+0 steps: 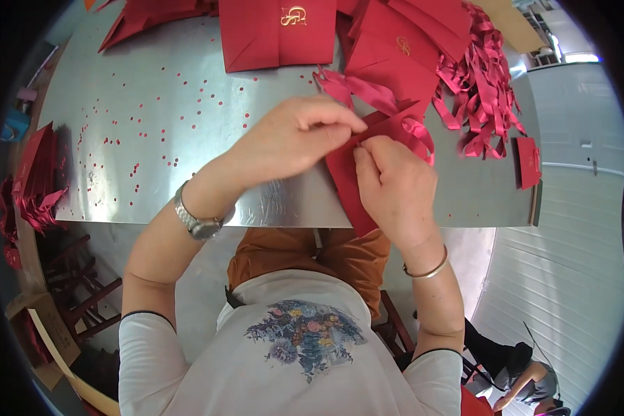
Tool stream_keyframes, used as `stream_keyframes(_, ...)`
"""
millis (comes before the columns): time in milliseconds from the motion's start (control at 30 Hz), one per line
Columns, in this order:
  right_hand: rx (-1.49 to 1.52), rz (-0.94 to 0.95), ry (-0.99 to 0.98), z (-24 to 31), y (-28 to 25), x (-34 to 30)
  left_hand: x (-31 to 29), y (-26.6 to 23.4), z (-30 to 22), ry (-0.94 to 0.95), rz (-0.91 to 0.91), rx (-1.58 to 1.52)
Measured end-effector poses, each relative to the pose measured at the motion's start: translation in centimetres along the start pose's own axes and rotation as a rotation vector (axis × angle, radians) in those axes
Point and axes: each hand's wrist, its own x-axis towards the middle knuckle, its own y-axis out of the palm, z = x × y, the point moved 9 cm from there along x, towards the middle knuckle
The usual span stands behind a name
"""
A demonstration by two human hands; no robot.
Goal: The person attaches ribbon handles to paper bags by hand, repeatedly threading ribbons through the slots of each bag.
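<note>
A red paper gift bag [344, 182] lies tilted at the table's front edge, one corner hanging over it. My right hand [399, 187] is closed on the bag's upper edge, with its thumb and fingers pressed together. Close beside it, my left hand [295, 135] pinches at the same edge; what lies between its fingertips is too small to make out. A pink-red satin ribbon [417, 137] loops out of the bag behind my right hand. More ribbon [357, 89] trails over the bags just beyond my fingers.
Stacked red bags [277, 41] line the far side of the metal table [208, 152]. A heap of ribbons [480, 83] sits at the right, near a small red bag [527, 162]. Red paper dots are scattered on the left. More bags [38, 177] stand at the left edge. Another person [534, 381] is behind, lower right.
</note>
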Motion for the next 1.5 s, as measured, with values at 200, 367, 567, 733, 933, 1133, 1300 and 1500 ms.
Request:
stream_keyframes(200, 0.111, -0.186, -0.091, 0.5, -0.7, -1.3, 1.5, -1.0, 0.6, -0.339, 0.036, -0.029)
stream_keyframes(367, 0.042, -0.113, -0.088, 0.2, -0.6, -1.0, 1.8, 0.5, -1.5, -0.109, 0.272, 0.427)
stream_keyframes(567, -0.127, 0.041, -0.102, 0.3, 0.3, -0.4, 1.4, 1.7, -2.1, 0.185, 0.171, 0.651)
stream_keyframes(733, -0.157, -0.076, -0.196, 0.7, -0.9, -1.9, 1.0, 2.0, -2.4, 0.239, 0.061, 0.798)
stream_keyframes(933, -0.21, -0.217, -0.264, 0.1, -2.8, -4.0, 0.8, 1.6, -1.4, 0.189, 0.045, 0.893)
stream_keyframes(1133, 0.432, -0.406, 0.289, -8.7, -4.2, -7.6, 0.5, 1.1, -1.0, 0.211, 0.007, 0.841)
stream_keyframes(1300, 0.44, -0.389, 0.341, -8.3, -4.1, -7.0, 0.5, 0.9, -1.0, 0.196, 0.001, 0.85)
stream_keyframes(1500, 0.683, 0.168, 0.886, -10.2, 1.2, -6.6, 0.0, 1.2, -1.4, 0.2, -0.01, 0.84)
